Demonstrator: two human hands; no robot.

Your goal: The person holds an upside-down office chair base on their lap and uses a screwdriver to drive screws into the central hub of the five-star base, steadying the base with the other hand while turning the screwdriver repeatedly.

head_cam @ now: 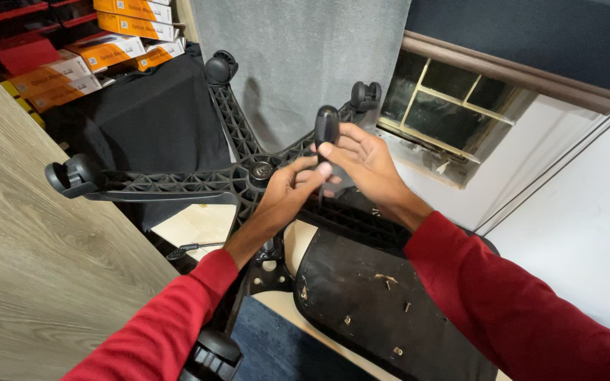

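Head cam, downward, close in.

Upturned black office chair seat is the carrier here: underside up, black fabric torn and scuffed, small brass-coloured staples or screws scattered over it, pale wooden board edge showing beneath. Black plastic five-star chair base stands up from it, ribbed spokes, black twin-wheel casters at the tips. Blue carpet floor under the seat. Left: pale wood-grain laminate panel. Back left: red shelf with orange-and-white flat cardboard boxes stacked directly on it.
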